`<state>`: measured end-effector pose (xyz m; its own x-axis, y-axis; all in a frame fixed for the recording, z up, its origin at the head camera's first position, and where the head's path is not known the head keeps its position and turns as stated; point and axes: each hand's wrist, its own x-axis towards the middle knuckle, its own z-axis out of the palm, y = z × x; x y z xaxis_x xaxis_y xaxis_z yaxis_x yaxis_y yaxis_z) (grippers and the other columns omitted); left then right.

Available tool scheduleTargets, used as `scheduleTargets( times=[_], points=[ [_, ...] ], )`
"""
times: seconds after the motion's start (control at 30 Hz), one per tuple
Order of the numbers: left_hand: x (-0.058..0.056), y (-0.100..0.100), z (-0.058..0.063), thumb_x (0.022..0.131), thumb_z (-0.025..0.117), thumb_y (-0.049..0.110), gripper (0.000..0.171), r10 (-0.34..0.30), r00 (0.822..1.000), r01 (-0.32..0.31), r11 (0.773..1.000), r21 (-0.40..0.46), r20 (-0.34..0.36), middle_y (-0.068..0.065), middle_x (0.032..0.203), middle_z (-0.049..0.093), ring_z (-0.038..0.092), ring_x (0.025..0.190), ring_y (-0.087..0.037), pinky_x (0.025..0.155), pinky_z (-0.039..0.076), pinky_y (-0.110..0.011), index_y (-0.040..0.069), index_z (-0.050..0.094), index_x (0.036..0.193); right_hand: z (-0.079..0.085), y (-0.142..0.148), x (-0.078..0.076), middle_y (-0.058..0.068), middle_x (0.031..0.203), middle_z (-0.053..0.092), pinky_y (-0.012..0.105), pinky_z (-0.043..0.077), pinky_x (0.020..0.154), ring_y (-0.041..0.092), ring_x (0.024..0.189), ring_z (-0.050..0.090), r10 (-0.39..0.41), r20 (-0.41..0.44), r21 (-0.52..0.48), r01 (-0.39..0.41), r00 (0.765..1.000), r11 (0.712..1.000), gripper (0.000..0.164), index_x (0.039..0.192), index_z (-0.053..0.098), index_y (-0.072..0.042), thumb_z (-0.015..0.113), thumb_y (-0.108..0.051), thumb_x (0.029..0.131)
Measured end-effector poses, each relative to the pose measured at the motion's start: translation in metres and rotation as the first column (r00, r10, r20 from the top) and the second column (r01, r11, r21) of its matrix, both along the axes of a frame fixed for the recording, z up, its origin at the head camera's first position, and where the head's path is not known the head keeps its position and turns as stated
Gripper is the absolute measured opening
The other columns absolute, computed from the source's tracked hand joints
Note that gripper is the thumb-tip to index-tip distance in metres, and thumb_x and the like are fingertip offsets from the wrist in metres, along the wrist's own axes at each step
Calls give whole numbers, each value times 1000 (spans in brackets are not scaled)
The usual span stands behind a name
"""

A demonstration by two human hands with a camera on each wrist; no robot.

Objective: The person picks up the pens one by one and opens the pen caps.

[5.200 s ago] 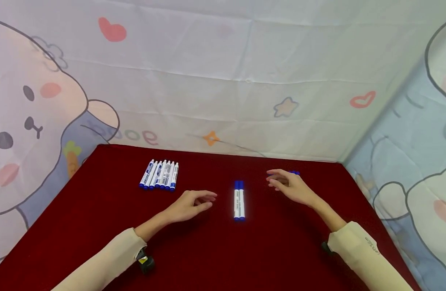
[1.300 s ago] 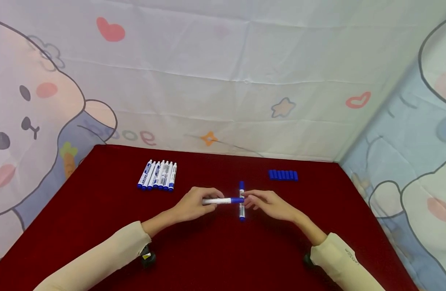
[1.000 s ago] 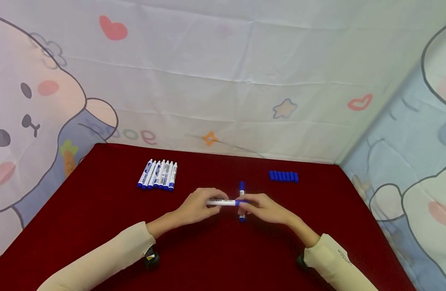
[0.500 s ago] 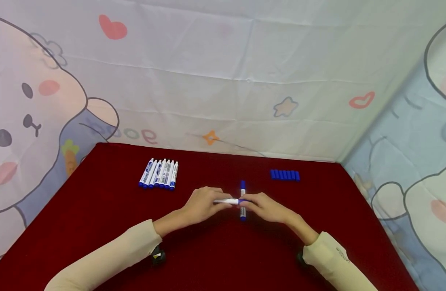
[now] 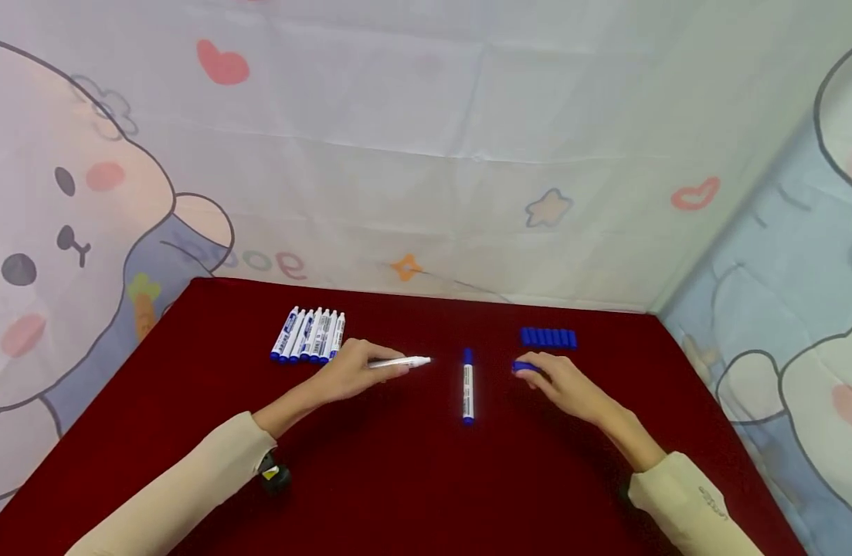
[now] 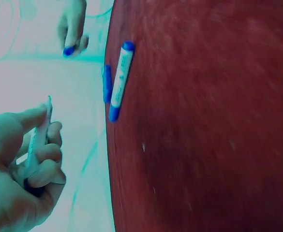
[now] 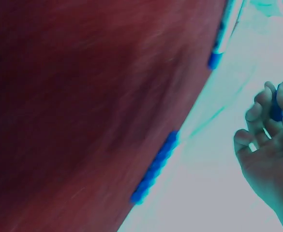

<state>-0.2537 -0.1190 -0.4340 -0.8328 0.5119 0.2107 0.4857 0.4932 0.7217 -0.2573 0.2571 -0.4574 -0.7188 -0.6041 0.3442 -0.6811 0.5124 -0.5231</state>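
Observation:
My left hand (image 5: 352, 372) grips an uncapped white marker (image 5: 401, 362), its bare tip pointing right. In the left wrist view the fingers curl round the marker's barrel (image 6: 38, 140). My right hand (image 5: 561, 380) pinches a blue marker cap (image 5: 525, 366) between thumb and fingers; the right wrist view shows the cap (image 7: 276, 107) held above the cloth. Between the hands lies one capped marker (image 5: 468, 390), blue cap toward the back. Just behind my left hand is a row of several uncapped markers (image 5: 307, 335), and behind my right hand a row of several blue caps (image 5: 548, 338).
A dark red cloth (image 5: 426, 479) covers the table. Behind it hangs a pale printed curtain (image 5: 426, 154), which also runs along the right side. A dark wrist device (image 5: 274, 472) sits under the left sleeve.
Both hands first met on one of the two middle markers, then drew apart. The cap has come off: the marker moved left in my left hand, the cap right in my right hand.

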Motion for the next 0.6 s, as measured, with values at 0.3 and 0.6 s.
scheduleTargets(
  times=[0.3,0.6],
  points=[
    [3,11,-10,101,63,13,25,-108,994,107,994,19,9,-16,90,72,53,69,-5,62,47,-20,0,72,121,8,-7,6,11,92,70,25,56,74,26,83,67,64,232,44,-76,971,996,23,120,65,0,54,-16,107],
    [6,-4,-14,97,67,10,24,-16,997,12,998,56,71,-21,88,75,70,71,-33,53,48,-20,-3,70,117,2,3,8,7,103,73,23,57,75,13,83,64,56,256,80,-79,965,994,26,122,67,-3,58,-21,106]
  ],
)
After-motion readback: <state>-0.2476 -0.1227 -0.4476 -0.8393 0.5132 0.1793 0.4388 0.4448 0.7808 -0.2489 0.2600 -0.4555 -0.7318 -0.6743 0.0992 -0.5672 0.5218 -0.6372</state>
